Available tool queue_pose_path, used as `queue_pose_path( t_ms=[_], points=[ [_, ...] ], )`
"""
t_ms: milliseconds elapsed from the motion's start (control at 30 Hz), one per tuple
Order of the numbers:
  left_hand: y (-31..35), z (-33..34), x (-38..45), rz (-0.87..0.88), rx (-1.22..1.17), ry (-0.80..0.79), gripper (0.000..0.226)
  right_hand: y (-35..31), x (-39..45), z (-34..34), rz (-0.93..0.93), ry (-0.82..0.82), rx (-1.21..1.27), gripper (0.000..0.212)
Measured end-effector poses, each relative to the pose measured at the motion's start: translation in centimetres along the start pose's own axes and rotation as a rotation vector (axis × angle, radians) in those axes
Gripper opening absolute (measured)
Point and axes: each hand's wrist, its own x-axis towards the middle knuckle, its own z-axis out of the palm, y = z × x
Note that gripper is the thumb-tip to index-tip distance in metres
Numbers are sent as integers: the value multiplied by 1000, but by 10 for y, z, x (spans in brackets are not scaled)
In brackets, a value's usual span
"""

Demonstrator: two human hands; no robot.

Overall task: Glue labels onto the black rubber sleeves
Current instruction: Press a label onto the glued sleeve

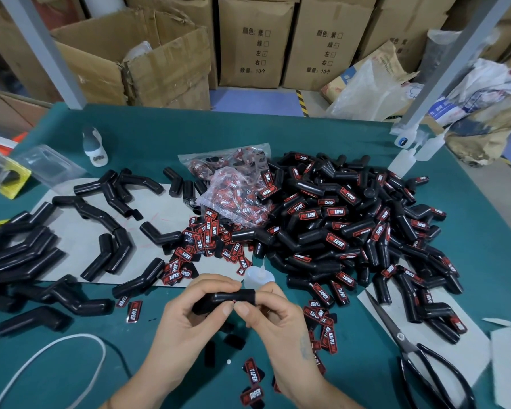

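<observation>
In the head view, both hands grasp one black rubber sleeve (223, 299) just above the near middle of the green table (322, 134). The left hand (186, 317) curls around its left end, and the right hand (273, 312) pinches its right part, thumbs meeting at its underside. The sleeve is matte black, bent and tube-shaped, with a sliver of red at the thumbs. Loose red-and-black labels (202, 240) lie beyond, beside a glue bottle (258, 276). A heap of labelled sleeves (351, 231) fills the right.

The held sleeve (223, 299) is partly hidden by fingers (219, 286); scissors (419, 358) run off the bottom edge.
</observation>
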Motion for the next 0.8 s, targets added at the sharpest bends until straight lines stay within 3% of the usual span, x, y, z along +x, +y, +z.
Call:
queue_pose_path(
  t_ms=[333, 633, 800],
  points=[
    [-2, -1, -3, -16, -3, -22, 24, 10, 0, -1, -9, 32, -8, 43],
    [-5, -2, -4, -33, 1, -29, 25, 9, 0, -1, -15, 29, -2, 48],
    [-5, -1, -4, -47, -13, -25, 26, 8, 0, -1, -9, 27, 3, 37]
  ],
)
